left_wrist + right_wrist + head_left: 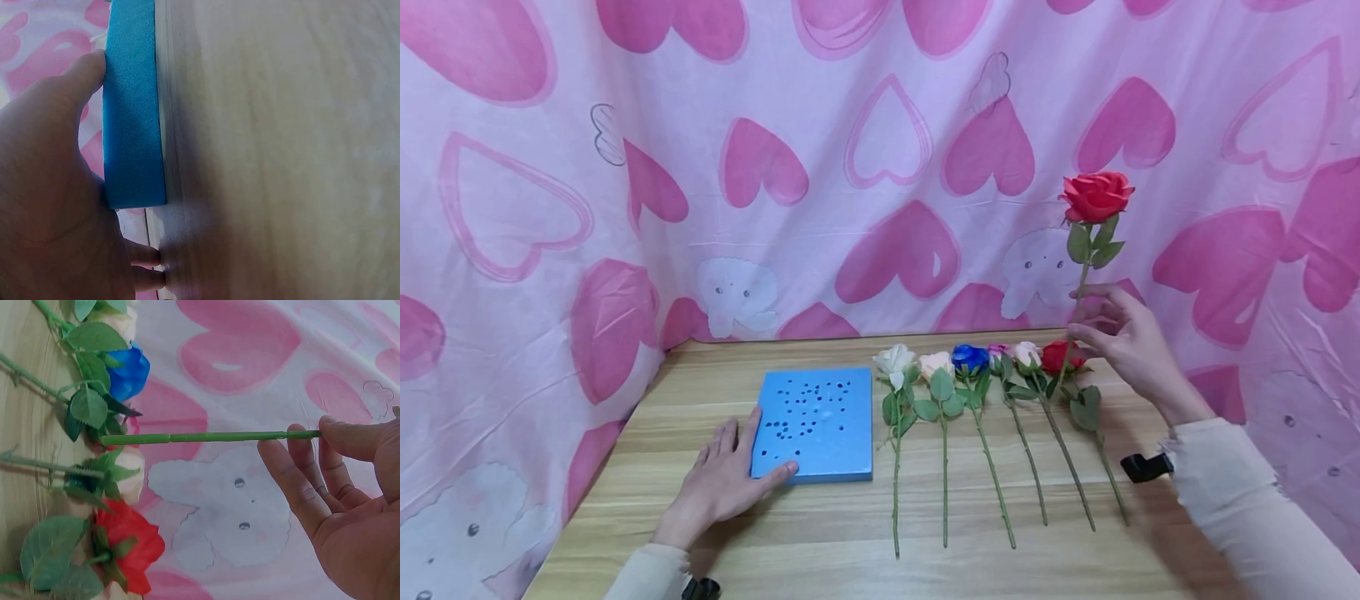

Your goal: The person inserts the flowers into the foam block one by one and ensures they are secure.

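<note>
My right hand (1116, 337) pinches the stem of a red rose (1097, 198) between thumb and fingertips. The bloom points up above the hand, and in the right wrist view the lower green stem (212, 437) reaches past the fingers. At the left of the table, a flat blue foam block (842, 450) has many small dark holes in its top. My left hand (722, 475) rests against its near left corner, thumb on the front edge and straight fingers along the left side. In the left wrist view the thumb (94, 72) touches the block's edge (134, 137).
Right of the block, several artificial roses lie in a row with stems toward me: a white rose (895, 364), a blue rose (970, 359) and another red rose (1056, 357) among them. A pink heart-print curtain (820, 167) hangs behind the wooden table (820, 542).
</note>
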Motion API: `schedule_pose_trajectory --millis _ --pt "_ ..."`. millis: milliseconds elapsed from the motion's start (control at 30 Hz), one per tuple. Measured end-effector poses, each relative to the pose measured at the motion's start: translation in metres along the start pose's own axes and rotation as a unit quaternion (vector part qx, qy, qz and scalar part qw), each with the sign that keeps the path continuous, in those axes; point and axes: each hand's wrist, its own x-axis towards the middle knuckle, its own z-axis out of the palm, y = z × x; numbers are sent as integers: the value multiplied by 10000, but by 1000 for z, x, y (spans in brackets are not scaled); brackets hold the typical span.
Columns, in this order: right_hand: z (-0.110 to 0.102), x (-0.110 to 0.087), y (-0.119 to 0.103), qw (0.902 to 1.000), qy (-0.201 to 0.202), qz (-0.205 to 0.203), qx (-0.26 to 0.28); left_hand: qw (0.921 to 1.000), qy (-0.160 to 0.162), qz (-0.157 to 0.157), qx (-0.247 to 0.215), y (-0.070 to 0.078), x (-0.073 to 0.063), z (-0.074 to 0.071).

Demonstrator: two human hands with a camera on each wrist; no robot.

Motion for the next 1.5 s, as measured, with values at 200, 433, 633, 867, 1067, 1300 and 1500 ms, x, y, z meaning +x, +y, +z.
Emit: schedule_pose_trajectory --millis 200,433,633,867,1067,1300,1500 --pt "8 5 -3 9999 -60 -4 -114 10000 9 16 45 0 2 2" --pt "17 12 -5 9994 -314 -54 149 10000 -17 0 63 -1 3 3" --pt "28 16 -8 9984 -396 5 406 10000 -10 0 48 0 2 2" --pt "42 23 -13 9943 -553 7 913 10000 -9 -6 39 -1 2 3" --pt "53 29 -18 9958 -643 -74 652 10000 -51 -51 47 0 2 1" --pt "66 34 -21 9950 -746 -40 670 10000 7 -39 47 0 1 2" --pt "78 37 -24 9952 -744 72 637 10000 11 -55 61 -1 2 3"
